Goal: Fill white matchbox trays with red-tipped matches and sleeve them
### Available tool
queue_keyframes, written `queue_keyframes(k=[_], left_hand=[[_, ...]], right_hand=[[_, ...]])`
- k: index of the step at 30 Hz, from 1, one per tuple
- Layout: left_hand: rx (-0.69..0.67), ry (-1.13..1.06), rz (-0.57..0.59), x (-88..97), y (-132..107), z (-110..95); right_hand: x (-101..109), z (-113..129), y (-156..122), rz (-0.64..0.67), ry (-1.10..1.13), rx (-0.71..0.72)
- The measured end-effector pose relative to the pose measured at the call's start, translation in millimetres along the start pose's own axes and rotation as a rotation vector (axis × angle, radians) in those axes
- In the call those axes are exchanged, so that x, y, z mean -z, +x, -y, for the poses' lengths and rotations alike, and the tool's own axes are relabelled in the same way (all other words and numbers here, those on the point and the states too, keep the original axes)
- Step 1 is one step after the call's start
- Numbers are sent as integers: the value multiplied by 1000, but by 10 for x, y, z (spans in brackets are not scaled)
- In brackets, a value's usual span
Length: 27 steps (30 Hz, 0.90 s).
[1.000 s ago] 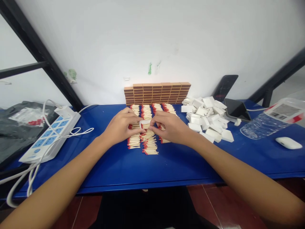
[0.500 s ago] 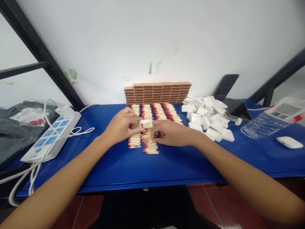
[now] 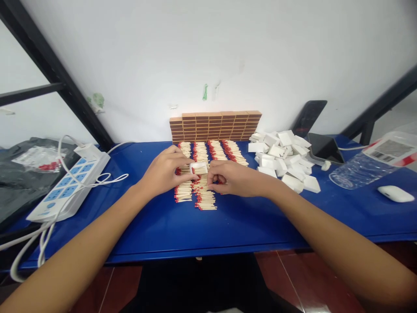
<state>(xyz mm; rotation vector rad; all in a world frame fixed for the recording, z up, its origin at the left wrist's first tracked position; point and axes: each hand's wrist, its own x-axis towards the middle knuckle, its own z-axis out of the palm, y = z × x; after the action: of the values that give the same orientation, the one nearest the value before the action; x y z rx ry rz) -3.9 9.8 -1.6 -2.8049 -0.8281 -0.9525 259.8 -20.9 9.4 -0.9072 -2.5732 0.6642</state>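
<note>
My left hand [image 3: 164,171] is closed on a small white matchbox tray [image 3: 199,165], thumb below and fingers above. A few matches lie inside the tray. Just to its right, my right hand [image 3: 230,177] is bent into a pinch low over the matches; whatever is between its fingertips is too small to make out. Under and around both hands, red-tipped matches [image 3: 206,202] lie in several columns on the blue table [image 3: 228,234], their heads mostly to the left. Parts of the columns are hidden by my hands.
Stacked matchbox sleeves [image 3: 215,126] stand against the wall. A heap of white trays [image 3: 286,156] lies to the right, by a dark phone on a stand [image 3: 309,117], a plastic bottle [image 3: 355,169] and a white case [image 3: 395,194]. On the left are a power strip [image 3: 70,187] and cables.
My right hand has drawn slightly away from the tray, its fingertips still bent over the matches. The left hand holds the tray in nearly the same place.
</note>
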Motion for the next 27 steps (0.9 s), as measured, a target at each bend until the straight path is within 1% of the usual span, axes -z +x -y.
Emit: queue_keyframes(k=[6, 10, 15, 23, 27], left_hand=[[-16, -27, 18, 6, 0, -51], [-35, -35, 17, 0, -1, -82], [-51, -49, 20, -8, 2, -99], [-27, -68, 38, -21, 4, -117], [-20, -94, 35, -24, 2, -113]], right_hand=[[45, -10, 28, -198, -65, -35], [4, -46, 45, -281, -125, -37], [-49, -56, 56, -293, -185, -58], [-70, -64, 65, -301, -191, -48], [-94, -66, 77, -329, -177, -35]])
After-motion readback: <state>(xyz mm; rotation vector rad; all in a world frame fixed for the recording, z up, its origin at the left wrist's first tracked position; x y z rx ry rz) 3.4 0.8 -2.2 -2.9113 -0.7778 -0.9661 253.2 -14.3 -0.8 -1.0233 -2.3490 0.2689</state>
